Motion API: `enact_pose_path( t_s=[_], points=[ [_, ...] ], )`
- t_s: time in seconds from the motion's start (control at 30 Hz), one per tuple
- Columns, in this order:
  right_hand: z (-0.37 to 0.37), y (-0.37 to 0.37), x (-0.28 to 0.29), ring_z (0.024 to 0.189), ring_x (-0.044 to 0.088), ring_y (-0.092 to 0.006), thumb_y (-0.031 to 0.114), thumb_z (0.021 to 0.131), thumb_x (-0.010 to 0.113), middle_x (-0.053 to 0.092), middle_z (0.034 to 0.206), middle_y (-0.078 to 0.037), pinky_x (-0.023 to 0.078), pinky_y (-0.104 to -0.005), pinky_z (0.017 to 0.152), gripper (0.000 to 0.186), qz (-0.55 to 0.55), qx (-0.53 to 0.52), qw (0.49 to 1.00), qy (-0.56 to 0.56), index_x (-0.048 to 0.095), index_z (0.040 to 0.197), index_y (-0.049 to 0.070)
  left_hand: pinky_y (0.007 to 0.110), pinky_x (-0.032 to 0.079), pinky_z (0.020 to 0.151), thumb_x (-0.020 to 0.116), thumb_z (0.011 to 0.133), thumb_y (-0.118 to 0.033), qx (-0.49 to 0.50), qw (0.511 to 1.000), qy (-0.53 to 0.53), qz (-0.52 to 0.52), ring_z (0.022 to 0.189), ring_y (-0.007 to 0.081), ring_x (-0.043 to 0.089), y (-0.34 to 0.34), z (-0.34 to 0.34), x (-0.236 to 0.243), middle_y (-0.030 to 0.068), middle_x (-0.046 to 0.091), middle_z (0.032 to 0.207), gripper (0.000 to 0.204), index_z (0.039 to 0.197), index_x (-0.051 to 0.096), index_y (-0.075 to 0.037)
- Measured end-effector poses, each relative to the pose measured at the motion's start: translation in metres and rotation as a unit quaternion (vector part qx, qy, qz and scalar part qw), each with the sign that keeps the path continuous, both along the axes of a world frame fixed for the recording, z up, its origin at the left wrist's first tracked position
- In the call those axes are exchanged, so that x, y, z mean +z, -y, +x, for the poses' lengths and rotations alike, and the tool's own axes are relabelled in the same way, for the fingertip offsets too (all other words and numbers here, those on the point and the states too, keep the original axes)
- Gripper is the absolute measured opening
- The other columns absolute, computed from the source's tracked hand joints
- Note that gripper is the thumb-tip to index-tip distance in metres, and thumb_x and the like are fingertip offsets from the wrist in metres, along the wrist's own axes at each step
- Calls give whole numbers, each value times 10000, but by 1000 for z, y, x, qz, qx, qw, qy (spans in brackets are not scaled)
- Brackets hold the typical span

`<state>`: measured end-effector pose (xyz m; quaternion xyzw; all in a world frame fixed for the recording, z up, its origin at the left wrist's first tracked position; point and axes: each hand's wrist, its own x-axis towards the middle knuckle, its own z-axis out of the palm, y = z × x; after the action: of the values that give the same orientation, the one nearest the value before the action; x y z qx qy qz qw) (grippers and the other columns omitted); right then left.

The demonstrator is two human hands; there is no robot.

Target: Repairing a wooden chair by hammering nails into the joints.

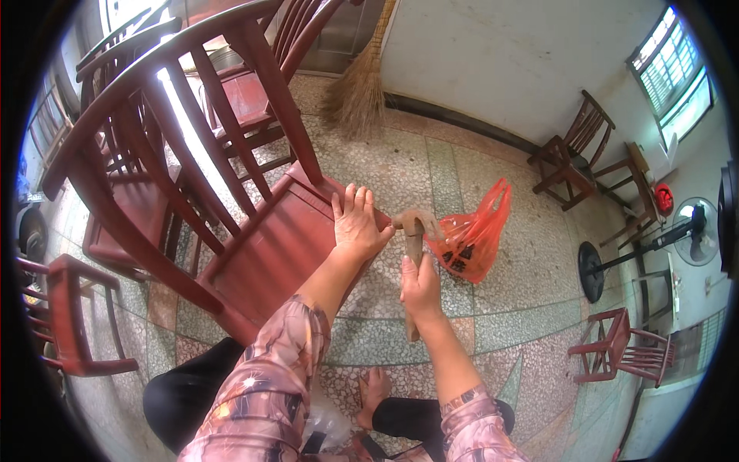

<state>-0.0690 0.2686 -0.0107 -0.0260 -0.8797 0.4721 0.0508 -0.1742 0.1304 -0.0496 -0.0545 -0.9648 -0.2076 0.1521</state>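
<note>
A reddish-brown wooden chair (265,258) with a slatted back stands tilted in front of me on the left. My left hand (356,223) lies flat on the right edge of its seat, fingers stretched out. In my right hand (420,289) is a claw hammer (416,223), gripped by its wooden handle. The hammer's head is right beside the seat's edge, close to my left fingers; whether it touches the wood I cannot tell. Just beyond the hammer, a red plastic bag (479,242) with dark things inside rests on the floor.
Several more wooden chairs stand at the left, among them a red one (77,316). A straw broom (358,96) leans by the far wall. On the right are a chair (573,150), a smaller overturned-looking chair (616,346) and a standing fan (654,250). My bare foot (375,394) is below.
</note>
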Motion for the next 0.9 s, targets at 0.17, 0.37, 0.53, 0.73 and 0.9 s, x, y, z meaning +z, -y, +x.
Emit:
enact_pose_path(
  t_s=[0.17,0.37,0.53,0.73,0.9],
  points=[
    [24,9,59,564,531,-280,233,954,504,569,730,-105,464,-411,580,363,-187,31,969,-159,449,1180,-46,537,53,1149,599,745,-591,7,999,-27,21,1400,305,200,5,2,0,141,383,1411,901,1341,422,62],
    [-9,9,-12,697,571,-503,293,951,505,610,801,-284,454,-526,636,313,49,-11,998,-42,478,979,-17,539,40,1151,579,773,-604,6,1000,-24,-7,1399,300,188,1,-4,-11,132,373,1417,904,1356,396,61],
    [10,13,45,465,566,-228,292,984,477,561,619,-123,453,-335,437,291,-212,0,977,-13,445,964,4,537,67,1148,619,738,-571,0,1000,-13,26,1407,300,190,2,2,4,138,377,1414,898,1348,412,55],
    [-6,1,16,506,580,-323,297,977,489,573,614,-165,458,-397,466,288,-81,10,997,1,438,961,14,530,35,1158,587,766,-583,-3,1000,27,12,1418,293,157,0,1,11,133,347,1444,903,1370,386,57],
    [-10,5,9,708,569,-529,314,962,500,603,732,-300,448,-540,588,306,101,23,995,-10,450,976,13,529,35,1157,604,722,-525,8,1000,-10,17,1415,295,179,-1,-2,1,131,370,1427,879,1359,402,47]
  ],
)
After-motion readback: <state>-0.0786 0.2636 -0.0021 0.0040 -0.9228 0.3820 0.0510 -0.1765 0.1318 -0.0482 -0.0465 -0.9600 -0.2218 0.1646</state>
